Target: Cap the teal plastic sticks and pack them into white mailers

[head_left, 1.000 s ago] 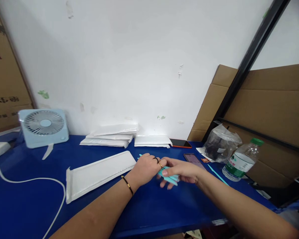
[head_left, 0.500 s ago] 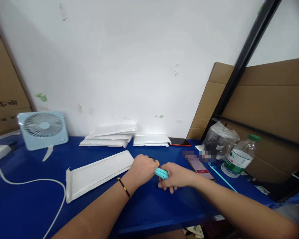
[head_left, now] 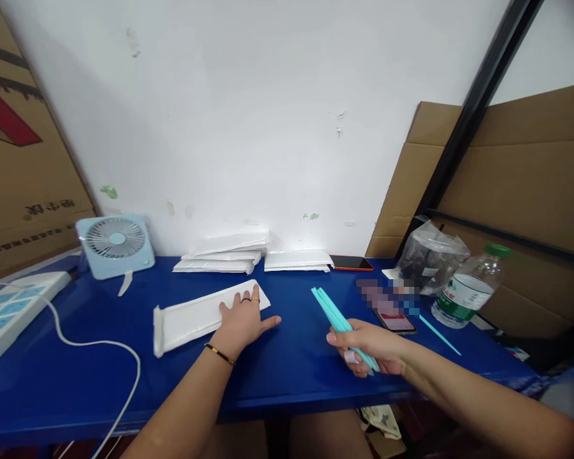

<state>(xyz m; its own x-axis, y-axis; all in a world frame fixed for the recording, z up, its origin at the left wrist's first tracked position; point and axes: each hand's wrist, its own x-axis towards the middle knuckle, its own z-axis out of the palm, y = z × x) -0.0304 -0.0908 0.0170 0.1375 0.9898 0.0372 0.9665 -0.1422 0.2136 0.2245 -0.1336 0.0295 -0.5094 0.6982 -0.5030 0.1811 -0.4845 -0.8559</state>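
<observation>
My right hand (head_left: 361, 347) is wrapped round a bundle of thin turquoise sticks (head_left: 331, 307), which lean up and to the left out of the fist; their exact kind does not show. Something pale pink (head_left: 351, 356) sits on or at a finger of this hand. With fingers spread, my left hand (head_left: 243, 319) reaches over the right part of a long, flat white packet (head_left: 186, 326) lying on the blue table (head_left: 291, 376). One more turquoise stick (head_left: 440, 335) lies apart on the right, beside a phone with a lit screen (head_left: 395, 319).
Stacked white packets (head_left: 220, 262) and a smaller pile (head_left: 299, 259) lie along the wall, beside another phone (head_left: 353, 262). A blue fan (head_left: 118, 245), power strip (head_left: 23, 306) and white cable (head_left: 90, 344) occupy the left. A bottle (head_left: 469, 293) and bagged cup (head_left: 430, 258) stand right.
My hands have moved apart: the left has let go of the turquoise bundle and moved left onto the white packet. The right keeps the sticks, now turned more upright. The view has shifted slightly.
</observation>
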